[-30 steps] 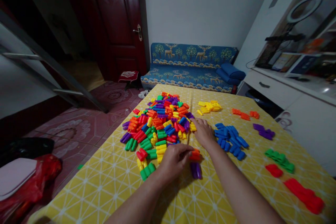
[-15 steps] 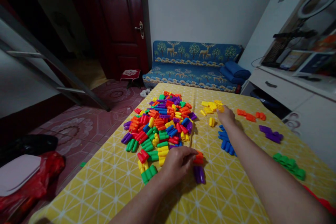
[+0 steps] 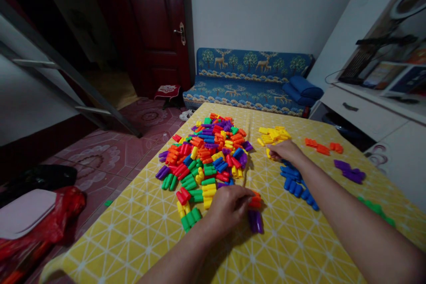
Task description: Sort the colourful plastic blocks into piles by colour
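My right hand [image 3: 286,151] is closed on a small yellow block [image 3: 268,153], just below the yellow block group [image 3: 274,134]. Blue blocks [image 3: 294,184] lie under and beside my right wrist. My left hand [image 3: 229,206] rests at the near right side of the mixed block pile [image 3: 206,151]. Its fingers are bent together against an orange block [image 3: 255,201]; the fingertips are partly hidden, so a hold on it is unclear. A purple block [image 3: 255,222] lies just below the orange one.
Orange blocks [image 3: 321,148], purple blocks [image 3: 349,171] and green blocks [image 3: 377,209] form groups on the right of the yellow tablecloth [image 3: 133,239]. Behind the table stands a blue sofa [image 3: 246,84]. A white cabinet [image 3: 366,111] is at the right.
My right hand has moved from the yellow group down to the single yellow block and closed on it. My left hand stays by the orange block. The view has shifted slightly.
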